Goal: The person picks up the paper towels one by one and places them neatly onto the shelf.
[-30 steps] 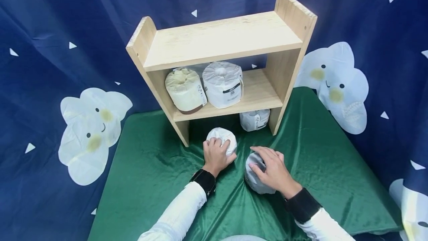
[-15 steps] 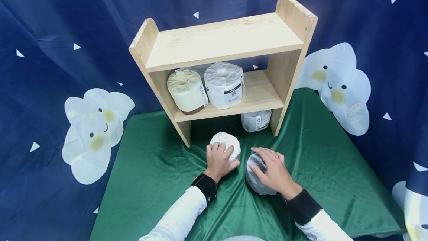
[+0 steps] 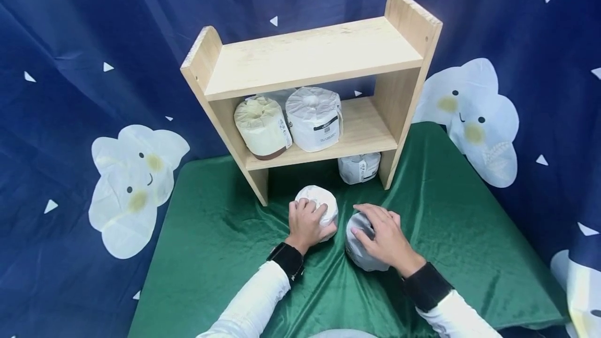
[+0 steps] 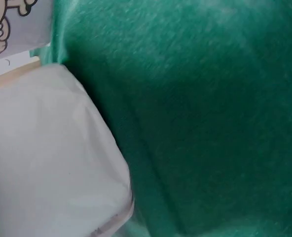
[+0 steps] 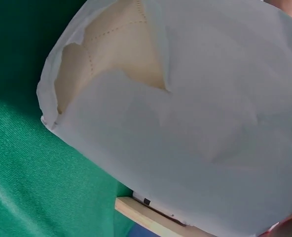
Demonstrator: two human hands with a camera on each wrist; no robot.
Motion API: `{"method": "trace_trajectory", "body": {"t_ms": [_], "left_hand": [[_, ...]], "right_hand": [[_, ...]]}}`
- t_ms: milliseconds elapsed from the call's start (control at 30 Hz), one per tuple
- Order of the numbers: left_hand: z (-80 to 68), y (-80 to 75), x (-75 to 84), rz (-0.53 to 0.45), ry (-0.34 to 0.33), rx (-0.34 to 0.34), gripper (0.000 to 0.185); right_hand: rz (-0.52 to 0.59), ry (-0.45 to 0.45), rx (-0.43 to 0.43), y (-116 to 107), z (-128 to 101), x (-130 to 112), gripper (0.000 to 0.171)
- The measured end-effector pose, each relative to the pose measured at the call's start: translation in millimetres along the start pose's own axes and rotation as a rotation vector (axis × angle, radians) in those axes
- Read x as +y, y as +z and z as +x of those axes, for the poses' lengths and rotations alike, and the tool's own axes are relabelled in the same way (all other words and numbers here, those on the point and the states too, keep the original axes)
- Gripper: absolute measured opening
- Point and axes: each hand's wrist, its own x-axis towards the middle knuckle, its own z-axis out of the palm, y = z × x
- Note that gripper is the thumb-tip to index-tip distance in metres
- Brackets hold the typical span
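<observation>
My left hand (image 3: 307,225) grips a white paper-wrapped toilet roll (image 3: 324,205) in front of the shelf, fingers over its top and thumb at its near right side. Just to the right, my right hand (image 3: 386,239) holds a grey-wrapped toilet roll (image 3: 360,254), its thumb and fingers spread around the top. The right wrist view shows a tear in this grey wrapper (image 5: 195,128), with beige perforated paper (image 5: 119,49) bare inside. In the left wrist view the white roll (image 4: 52,158) fills the left side; the left fingers are out of that view.
A wooden shelf (image 3: 314,59) stands at the back of the green cloth (image 3: 211,244). On its middle board are a cream-wrapped roll (image 3: 263,127) and a white-wrapped roll (image 3: 313,119). Another roll (image 3: 359,168) sits beneath that board, at the right.
My left hand and the white roll have shifted slightly right and nearer to me, closer to the grey roll. My right hand and its roll stay almost in place.
</observation>
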Motion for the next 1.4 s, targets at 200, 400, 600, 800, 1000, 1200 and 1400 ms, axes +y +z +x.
{"method": "trace_trajectory", "body": {"t_ms": [200, 400, 600, 800, 1000, 1200, 1400], "left_hand": [[5.9, -4.6, -0.3, -0.050, -0.003, 0.008, 0.039], [13.9, -6.8, 2.0, -0.070, 0.014, 0.029, 0.039], [23.5, -17.6, 3.8, -0.107, -0.007, 0.040, 0.039], [38.6, -27.6, 5.6, -0.167, -0.014, 0.113, 0.038], [58.1, -36.1, 5.4, -0.210, 0.013, 0.181, 0.037], [68.0, -44.0, 3.4, -0.218, 0.036, 0.162, 0.038], [74.9, -46.5, 4.6, -0.221, 0.075, 0.178, 0.036]], "right_hand": [[-0.001, -0.003, 0.004, 0.0, -1.1, 0.8, 0.048], [-0.005, 0.003, -0.006, -1.4, -0.5, 1.3, 0.048], [-0.004, 0.031, -0.042, -2.9, -2.4, -0.2, 0.048], [-0.008, 0.040, -0.056, -5.0, -2.4, -1.0, 0.047], [-0.018, 0.038, -0.051, -7.4, -0.6, -0.3, 0.046], [-0.019, 0.041, -0.052, -7.4, -0.6, -0.3, 0.046], [-0.018, 0.054, -0.054, -7.2, -1.9, -0.5, 0.047]]}}
